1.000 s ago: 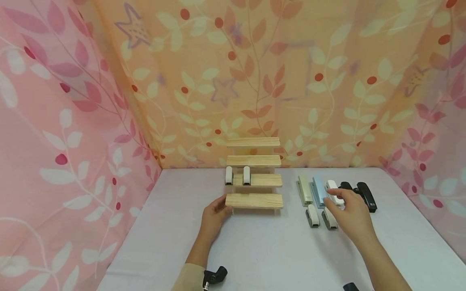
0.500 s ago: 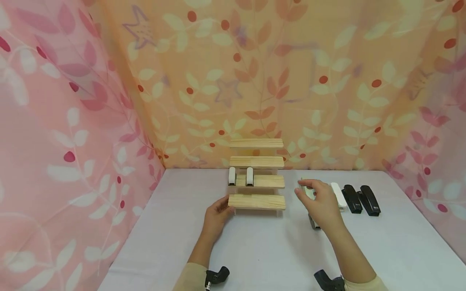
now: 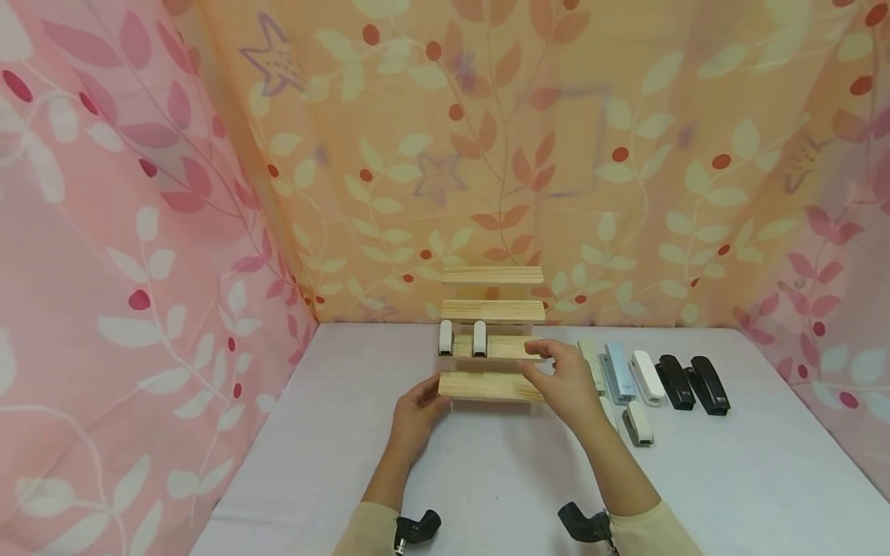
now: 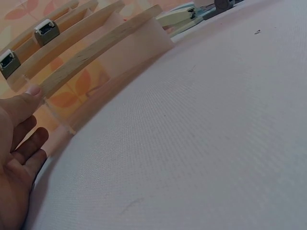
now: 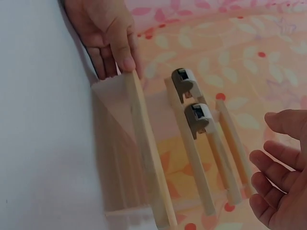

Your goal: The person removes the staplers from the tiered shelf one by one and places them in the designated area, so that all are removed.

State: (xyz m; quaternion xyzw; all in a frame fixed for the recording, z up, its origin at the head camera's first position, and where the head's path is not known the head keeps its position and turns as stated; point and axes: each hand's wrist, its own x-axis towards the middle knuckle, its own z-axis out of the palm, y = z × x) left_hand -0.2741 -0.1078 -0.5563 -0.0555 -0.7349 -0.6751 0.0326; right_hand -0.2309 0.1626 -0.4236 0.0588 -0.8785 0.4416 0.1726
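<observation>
A tiered rack with wooden shelves and clear supports stands on the table. My left hand holds the left end of its lowest shelf, thumb on the shelf end in the left wrist view. Two small white staplers, one at the left end and one beside it, sit on the second shelf from the bottom. My right hand hovers by the rack's right end, fingers loosely bent. In the right wrist view, nothing lies between the right hand's fingers. Whether it touches the rack is unclear.
Right of the rack lie a green stapler, a blue stapler, a white stapler and two black staplers. A small white stapler lies in front; another is partly behind the right arm. Patterned curtains surround the table.
My right hand has moved left from above the staplers to the rack's right end, holding nothing visible. My left hand stays at the lowest shelf. The head view has shifted slightly.
</observation>
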